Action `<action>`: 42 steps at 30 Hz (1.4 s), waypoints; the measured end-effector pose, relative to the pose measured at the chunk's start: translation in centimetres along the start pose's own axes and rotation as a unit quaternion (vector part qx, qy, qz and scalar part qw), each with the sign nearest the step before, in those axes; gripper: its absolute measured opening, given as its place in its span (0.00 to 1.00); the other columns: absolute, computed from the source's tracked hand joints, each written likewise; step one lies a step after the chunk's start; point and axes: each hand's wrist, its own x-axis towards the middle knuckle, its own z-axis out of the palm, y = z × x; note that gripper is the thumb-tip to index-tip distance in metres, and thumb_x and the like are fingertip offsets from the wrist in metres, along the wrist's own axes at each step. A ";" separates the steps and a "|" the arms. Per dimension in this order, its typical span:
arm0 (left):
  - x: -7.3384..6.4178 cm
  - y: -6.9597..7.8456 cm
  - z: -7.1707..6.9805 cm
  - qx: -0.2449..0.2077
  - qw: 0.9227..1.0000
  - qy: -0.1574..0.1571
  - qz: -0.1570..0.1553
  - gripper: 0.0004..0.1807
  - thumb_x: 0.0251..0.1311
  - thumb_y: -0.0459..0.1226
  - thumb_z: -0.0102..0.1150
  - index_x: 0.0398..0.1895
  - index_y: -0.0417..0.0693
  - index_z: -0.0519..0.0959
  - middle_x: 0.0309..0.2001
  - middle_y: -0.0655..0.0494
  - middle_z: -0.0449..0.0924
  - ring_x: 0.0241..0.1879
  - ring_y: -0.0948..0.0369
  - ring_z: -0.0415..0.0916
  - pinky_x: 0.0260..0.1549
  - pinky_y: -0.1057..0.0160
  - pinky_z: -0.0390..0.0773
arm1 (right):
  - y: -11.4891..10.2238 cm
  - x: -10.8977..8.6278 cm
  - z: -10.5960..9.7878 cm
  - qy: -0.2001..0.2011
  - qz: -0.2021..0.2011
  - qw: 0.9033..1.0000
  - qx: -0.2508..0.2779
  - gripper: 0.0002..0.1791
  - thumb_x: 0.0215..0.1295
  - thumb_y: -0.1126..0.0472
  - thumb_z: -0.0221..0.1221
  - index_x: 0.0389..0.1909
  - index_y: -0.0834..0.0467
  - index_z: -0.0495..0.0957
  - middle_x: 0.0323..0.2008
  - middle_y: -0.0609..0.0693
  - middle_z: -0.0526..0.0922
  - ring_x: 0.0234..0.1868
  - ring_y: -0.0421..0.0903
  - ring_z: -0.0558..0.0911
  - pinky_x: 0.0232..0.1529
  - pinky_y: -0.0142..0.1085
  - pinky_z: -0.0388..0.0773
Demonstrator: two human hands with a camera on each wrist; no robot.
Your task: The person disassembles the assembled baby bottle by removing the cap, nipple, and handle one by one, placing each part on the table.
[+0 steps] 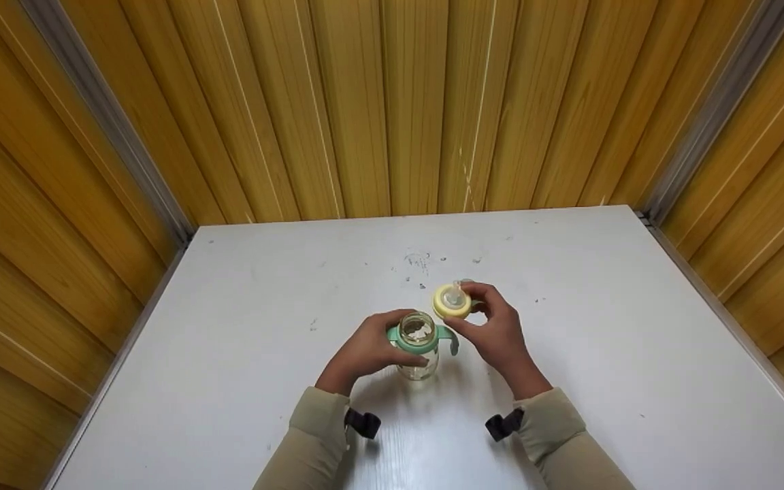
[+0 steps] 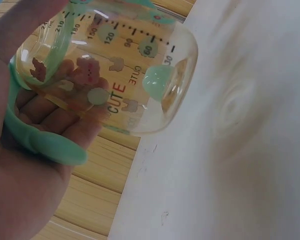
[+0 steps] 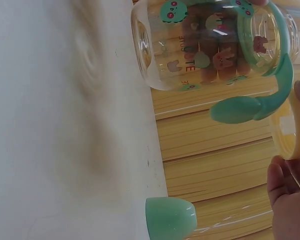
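A clear baby bottle (image 1: 420,361) with a green collar and green handles stands upright and uncapped, its mouth facing up. My left hand (image 1: 377,344) grips it around the collar, thumb on the near side. In the left wrist view the bottle (image 2: 125,65) shows printed measuring marks and small pictures; its base appears raised off the table. My right hand (image 1: 497,330) pinches a pale yellow bottle ring with a clear nipple (image 1: 452,301), apart from the bottle mouth, just right of and above it. The right wrist view shows the yellow ring (image 3: 285,130) from below.
A green cap (image 3: 170,218) stands on the white table (image 1: 229,327), seen in the right wrist view. Yellow wood-patterned walls (image 1: 365,102) enclose the table at the back and both sides. Dark straps with small mounts (image 1: 365,423) sit on both wrists.
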 end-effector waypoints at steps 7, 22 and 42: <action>0.0 -0.1 0.0 0.000 1.000 0.001 0.003 0.39 0.36 0.47 0.81 0.59 0.60 0.77 0.55 0.55 0.81 0.56 0.51 0.77 0.56 0.51 0.74 | 0.7 0.2 0.0 -0.010 0.030 0.999 -0.023 0.30 0.48 0.54 0.75 0.53 0.53 0.75 0.55 0.46 0.79 0.49 0.44 0.79 0.56 0.44 0.75; -0.4 -0.2 0.0 0.000 1.000 0.002 -0.007 0.41 0.34 0.50 0.81 0.59 0.63 0.76 0.55 0.61 0.81 0.56 0.53 0.76 0.57 0.51 0.73 | 2.1 0.1 0.4 -0.019 0.069 0.996 -0.053 0.30 0.49 0.57 0.74 0.54 0.55 0.74 0.55 0.50 0.78 0.58 0.49 0.79 0.60 0.47 0.74; -0.5 -0.2 0.1 -0.003 1.000 0.001 0.000 0.39 0.35 0.47 0.81 0.58 0.62 0.77 0.55 0.57 0.81 0.55 0.53 0.77 0.55 0.53 0.74 | 4.3 0.3 1.0 -0.048 0.107 0.982 -0.146 0.26 0.56 0.59 0.68 0.56 0.57 0.74 0.56 0.54 0.78 0.61 0.55 0.76 0.60 0.47 0.74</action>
